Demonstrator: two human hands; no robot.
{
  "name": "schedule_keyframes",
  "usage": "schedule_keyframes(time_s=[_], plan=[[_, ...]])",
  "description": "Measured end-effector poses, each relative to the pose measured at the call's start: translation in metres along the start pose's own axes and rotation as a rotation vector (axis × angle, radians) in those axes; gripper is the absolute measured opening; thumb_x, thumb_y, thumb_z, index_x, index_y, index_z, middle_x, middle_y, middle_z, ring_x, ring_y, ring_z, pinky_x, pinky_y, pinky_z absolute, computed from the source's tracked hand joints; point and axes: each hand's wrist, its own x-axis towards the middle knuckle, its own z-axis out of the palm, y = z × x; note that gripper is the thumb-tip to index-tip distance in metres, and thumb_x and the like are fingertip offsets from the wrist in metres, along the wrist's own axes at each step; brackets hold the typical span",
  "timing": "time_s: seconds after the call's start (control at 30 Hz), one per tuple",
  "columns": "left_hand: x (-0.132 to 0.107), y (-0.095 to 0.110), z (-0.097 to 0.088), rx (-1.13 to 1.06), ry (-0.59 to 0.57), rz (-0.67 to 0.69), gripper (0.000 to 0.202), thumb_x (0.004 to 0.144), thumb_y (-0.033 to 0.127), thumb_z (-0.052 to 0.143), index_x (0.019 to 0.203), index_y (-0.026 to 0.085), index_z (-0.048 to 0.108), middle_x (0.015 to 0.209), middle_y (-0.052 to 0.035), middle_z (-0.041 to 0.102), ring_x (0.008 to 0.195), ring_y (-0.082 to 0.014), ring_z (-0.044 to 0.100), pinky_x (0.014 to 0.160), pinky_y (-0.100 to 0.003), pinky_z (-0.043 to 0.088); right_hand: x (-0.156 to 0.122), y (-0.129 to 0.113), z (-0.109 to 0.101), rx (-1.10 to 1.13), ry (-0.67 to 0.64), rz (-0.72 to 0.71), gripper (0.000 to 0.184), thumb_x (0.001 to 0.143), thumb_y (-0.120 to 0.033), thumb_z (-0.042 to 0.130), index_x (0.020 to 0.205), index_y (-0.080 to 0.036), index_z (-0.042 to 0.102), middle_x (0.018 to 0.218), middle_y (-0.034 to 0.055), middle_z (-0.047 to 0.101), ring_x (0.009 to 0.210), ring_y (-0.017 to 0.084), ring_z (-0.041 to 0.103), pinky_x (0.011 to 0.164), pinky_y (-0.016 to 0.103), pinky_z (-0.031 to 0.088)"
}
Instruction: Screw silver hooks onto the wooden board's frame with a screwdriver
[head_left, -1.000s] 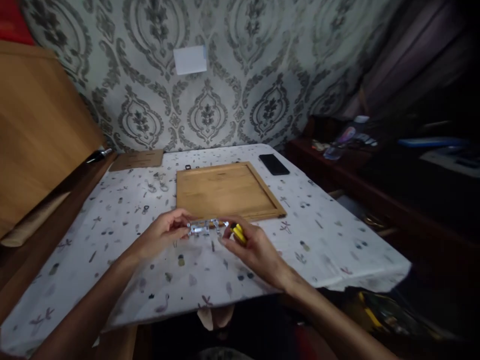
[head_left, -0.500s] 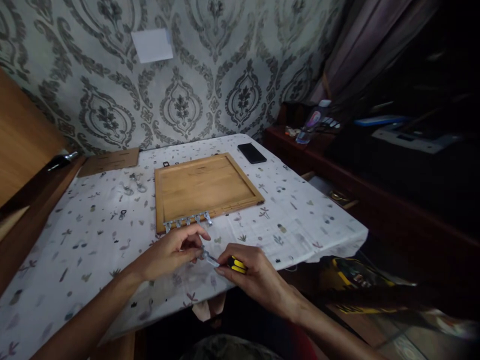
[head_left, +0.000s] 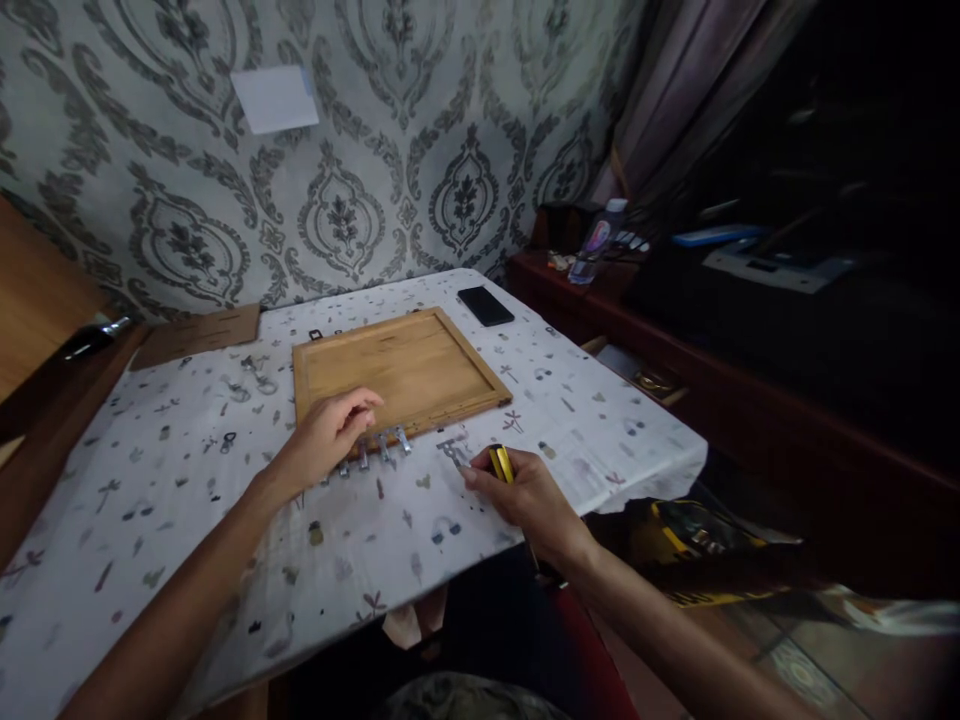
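Note:
My left hand [head_left: 330, 435] hovers over the front left part of a wooden framed panel [head_left: 397, 365], fingers loosely bent and thumb apart, with nothing visible in it. Just below it, several small silver metal clips [head_left: 385, 447] stand in a row along the panel's front edge. My right hand [head_left: 525, 490] is closed to the right of that row. Between its thumb and fingers it pinches a similar silver metal clip [head_left: 452, 453]. The same hand also grips a tool with a yellow-and-black handle [head_left: 501, 464]; the tool's working end cannot be made out.
A black phone [head_left: 486, 306] lies behind the panel on the patterned tablecloth [head_left: 225, 540]. Clear-looking small parts [head_left: 251, 378] and brown cardboard [head_left: 196, 336] are at the left. A bottle [head_left: 598, 243] stands on the dark red furniture at right, beside an open drawer [head_left: 637, 370].
My hands have parted. The left has moved up and left to the panel's edge; the right has moved up and right, carrying the clip and the tool. The view has shifted slightly right.

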Motion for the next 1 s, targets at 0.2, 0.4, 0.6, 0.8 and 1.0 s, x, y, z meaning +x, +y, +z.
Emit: schedule_keyframes(time_s=[0.2,0.4,0.6,0.8,1.0], plan=[[0.028,-0.022,0.006,-0.018,-0.094,0.018,0.031,0.091,0.035,0.056,0.102,0.019,0.079,0.101,-0.0088,0.082,0.097,-0.0282,0.077,0.086,-0.034,0.057,0.012,-0.005,0.003,0.059,-0.038,0.06,0.048,0.055,-0.052,0.092,0.075,-0.02,0.061,0.054,-0.0073,0.054,0.041,0.004,0.027,0.039,0.021,0.014],[0.033,-0.027,0.02,-0.019,-0.148,0.05,0.032,0.09,0.027,0.056,0.105,0.02,0.083,0.109,-0.0082,0.083,0.101,-0.0283,0.077,0.092,-0.037,0.058,0.031,-0.01,0.016,0.066,-0.086,0.065,0.04,0.055,-0.042,0.09,0.074,-0.019,0.063,0.05,-0.0093,0.051,0.039,0.003,0.029,0.037,0.02,0.016],[0.027,-0.031,0.023,-0.012,-0.164,0.085,0.038,0.091,0.019,0.051,0.111,0.02,0.083,0.118,-0.0072,0.081,0.112,-0.0264,0.074,0.104,-0.04,0.056,0.048,-0.009,0.024,0.067,-0.131,0.063,0.036,0.056,-0.038,0.087,0.075,-0.02,0.062,0.049,-0.0102,0.052,0.038,0.004,0.03,0.035,0.019,0.018],[0.027,-0.03,0.024,0.02,-0.195,0.144,0.046,0.086,0.007,0.048,0.11,0.023,0.084,0.111,-0.0059,0.08,0.104,-0.0233,0.074,0.095,-0.035,0.057,0.055,-0.008,0.027,0.057,-0.171,0.082,0.033,0.059,-0.035,0.086,0.076,-0.02,0.062,0.055,-0.0077,0.059,0.039,0.003,0.03,0.037,0.019,0.019],[0.027,-0.028,0.025,0.101,-0.243,0.207,0.051,0.081,0.002,0.049,0.108,0.026,0.084,0.095,-0.0045,0.074,0.092,-0.0209,0.069,0.082,-0.029,0.052,0.057,-0.006,0.027,0.052,-0.203,0.076,0.031,0.062,-0.034,0.085,0.076,-0.02,0.062,0.054,-0.008,0.058,0.039,0.003,0.031,0.038,0.02,0.02]])
